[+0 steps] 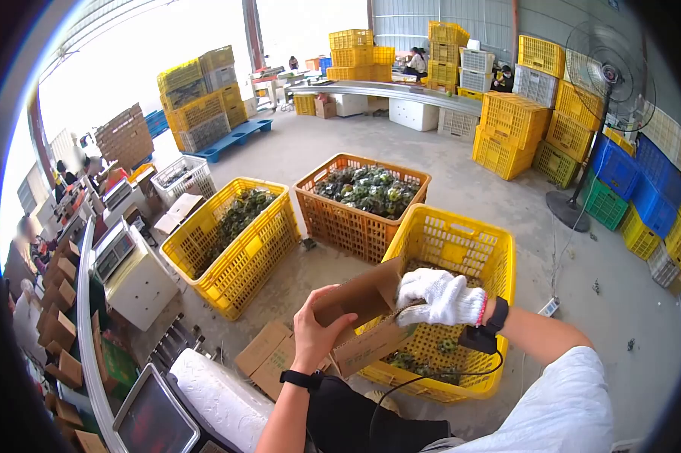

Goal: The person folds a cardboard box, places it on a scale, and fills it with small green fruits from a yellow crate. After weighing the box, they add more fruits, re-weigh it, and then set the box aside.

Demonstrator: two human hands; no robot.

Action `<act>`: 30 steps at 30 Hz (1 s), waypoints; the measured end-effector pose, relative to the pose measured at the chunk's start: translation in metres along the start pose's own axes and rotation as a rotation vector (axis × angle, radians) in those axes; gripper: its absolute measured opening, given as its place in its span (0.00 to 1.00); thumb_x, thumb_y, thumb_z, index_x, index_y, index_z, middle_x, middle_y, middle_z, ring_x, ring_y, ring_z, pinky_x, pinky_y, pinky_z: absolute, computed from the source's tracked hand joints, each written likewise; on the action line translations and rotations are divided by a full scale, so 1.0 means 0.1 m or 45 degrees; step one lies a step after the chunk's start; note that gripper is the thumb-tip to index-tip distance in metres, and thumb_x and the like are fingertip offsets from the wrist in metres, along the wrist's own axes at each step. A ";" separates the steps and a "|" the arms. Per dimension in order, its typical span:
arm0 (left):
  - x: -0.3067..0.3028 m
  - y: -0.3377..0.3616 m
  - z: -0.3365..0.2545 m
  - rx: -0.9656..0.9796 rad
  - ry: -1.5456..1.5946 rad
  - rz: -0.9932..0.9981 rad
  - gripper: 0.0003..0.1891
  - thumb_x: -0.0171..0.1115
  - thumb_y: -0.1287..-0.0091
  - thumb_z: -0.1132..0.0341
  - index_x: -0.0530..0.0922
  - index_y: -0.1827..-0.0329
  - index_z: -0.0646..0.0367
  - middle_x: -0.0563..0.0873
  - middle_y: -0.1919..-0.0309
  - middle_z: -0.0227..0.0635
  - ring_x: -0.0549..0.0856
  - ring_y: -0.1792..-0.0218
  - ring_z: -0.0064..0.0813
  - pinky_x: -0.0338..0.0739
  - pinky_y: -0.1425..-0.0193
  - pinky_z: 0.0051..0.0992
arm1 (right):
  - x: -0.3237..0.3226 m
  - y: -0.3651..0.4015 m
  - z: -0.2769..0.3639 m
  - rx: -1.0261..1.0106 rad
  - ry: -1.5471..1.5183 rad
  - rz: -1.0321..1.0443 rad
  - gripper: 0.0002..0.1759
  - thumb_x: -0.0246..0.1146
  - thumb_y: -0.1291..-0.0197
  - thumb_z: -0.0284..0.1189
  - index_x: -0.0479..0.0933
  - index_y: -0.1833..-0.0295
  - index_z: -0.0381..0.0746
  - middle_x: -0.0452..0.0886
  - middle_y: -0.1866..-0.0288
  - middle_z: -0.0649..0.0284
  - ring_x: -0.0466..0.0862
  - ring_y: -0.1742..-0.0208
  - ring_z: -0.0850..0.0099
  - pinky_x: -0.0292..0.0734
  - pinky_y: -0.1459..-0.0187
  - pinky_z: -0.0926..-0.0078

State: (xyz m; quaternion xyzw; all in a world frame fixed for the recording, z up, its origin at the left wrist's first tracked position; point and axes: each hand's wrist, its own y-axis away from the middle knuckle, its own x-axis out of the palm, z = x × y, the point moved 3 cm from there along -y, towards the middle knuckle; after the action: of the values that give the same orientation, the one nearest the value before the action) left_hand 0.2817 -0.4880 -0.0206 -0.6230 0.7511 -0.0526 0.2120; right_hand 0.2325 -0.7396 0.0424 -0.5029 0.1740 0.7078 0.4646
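Fingers of my left hand are curled tight around the near left side of an open cardboard box, thumb on the outer wall. My right hand, in a white glove, lies over the box's right rim with its fingers bent down toward the opening. I cannot tell whether they grip anything.

I hold the box in the air over the near left corner of a yellow crate, which has dark green pieces lying low inside. A black cable loops from my right wrist across that crate's near wall.

Beyond the crate's far left corner stands an orange crate heaped with green produce, with a second yellow crate to its left. Flat cardboard lies on the floor under my left forearm, just beside a white roll.
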 end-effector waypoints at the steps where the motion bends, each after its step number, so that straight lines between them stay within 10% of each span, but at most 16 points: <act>1: 0.04 -0.02 0.00 -0.019 0.113 0.091 0.31 0.85 0.48 0.67 0.82 0.39 0.55 0.90 0.46 0.38 0.89 0.47 0.33 0.82 0.41 0.32 | 0.01 0.00 -0.06 0.192 -0.075 -0.012 0.17 0.73 0.39 0.43 0.85 0.59 0.40 0.84 0.54 0.58 0.84 0.52 0.55 0.80 0.47 0.62; 6: 0.27 0.03 -0.11 0.372 0.093 0.311 0.19 0.63 0.25 0.58 0.84 0.36 0.56 0.86 0.39 0.40 0.84 0.38 0.38 0.77 0.34 0.35 | 0.48 0.06 -0.57 0.421 -0.474 -0.570 0.27 0.83 0.52 0.41 0.75 0.57 0.41 0.78 0.63 0.64 0.78 0.60 0.70 0.77 0.54 0.69; 11: 0.27 0.15 -0.42 0.582 -0.641 0.486 0.35 0.80 0.51 0.38 0.86 0.43 0.48 0.87 0.41 0.26 0.80 0.35 0.33 0.67 0.30 0.43 | 0.67 0.13 -0.66 0.547 -0.408 -0.681 0.27 0.83 0.51 0.42 0.72 0.63 0.42 0.72 0.68 0.65 0.72 0.66 0.70 0.73 0.61 0.69; 18: 0.44 0.31 -0.59 0.492 -1.184 0.550 0.36 0.77 0.52 0.59 0.74 0.38 0.55 0.71 0.29 0.53 0.73 0.32 0.55 0.69 0.31 0.49 | 0.58 0.13 -0.67 0.382 -0.535 -0.496 0.19 0.79 0.44 0.35 0.80 0.54 0.39 0.80 0.55 0.64 0.81 0.52 0.71 0.79 0.48 0.72; 21: 0.45 0.28 -0.59 0.423 -1.226 0.643 0.46 0.77 0.51 0.59 0.68 0.25 0.55 0.67 0.24 0.54 0.71 0.30 0.55 0.66 0.29 0.49 | 0.57 0.20 -1.11 0.651 -1.464 -0.536 0.20 0.70 0.31 0.46 0.80 0.49 0.41 0.81 0.55 0.73 0.80 0.52 0.79 0.79 0.46 0.74; 23: 0.45 0.19 -0.58 0.368 -1.096 0.539 0.50 0.77 0.51 0.60 0.65 0.20 0.58 0.69 0.27 0.57 0.71 0.33 0.56 0.65 0.31 0.49 | 0.79 0.41 -1.69 0.910 -1.347 -0.602 0.23 0.65 0.29 0.51 0.79 0.49 0.41 0.80 0.57 0.73 0.79 0.52 0.81 0.79 0.47 0.74; 26: 0.62 0.00 -0.46 0.457 -1.110 0.492 0.52 0.75 0.46 0.57 0.59 0.19 0.65 0.68 0.26 0.57 0.69 0.31 0.55 0.62 0.28 0.50 | 1.31 0.94 -2.54 1.410 -0.202 0.204 0.43 0.56 0.32 0.65 0.75 0.28 0.40 0.79 0.30 0.48 0.78 0.30 0.52 0.73 0.33 0.55; 30: 1.23 -0.38 -0.14 0.635 -0.916 0.521 0.50 0.74 0.43 0.55 0.60 0.19 0.64 0.66 0.25 0.58 0.68 0.29 0.55 0.61 0.26 0.52 | 2.22 1.66 -2.77 1.872 -0.089 0.713 0.42 0.52 0.33 0.65 0.83 0.39 0.36 0.84 0.36 0.50 0.85 0.36 0.58 0.78 0.37 0.59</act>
State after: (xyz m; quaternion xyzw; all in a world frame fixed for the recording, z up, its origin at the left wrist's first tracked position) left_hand 0.2951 -0.6169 -0.0262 -0.3714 0.7018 0.0304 0.6072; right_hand 0.2326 -0.9144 -0.3081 0.0186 0.7031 0.5172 0.4876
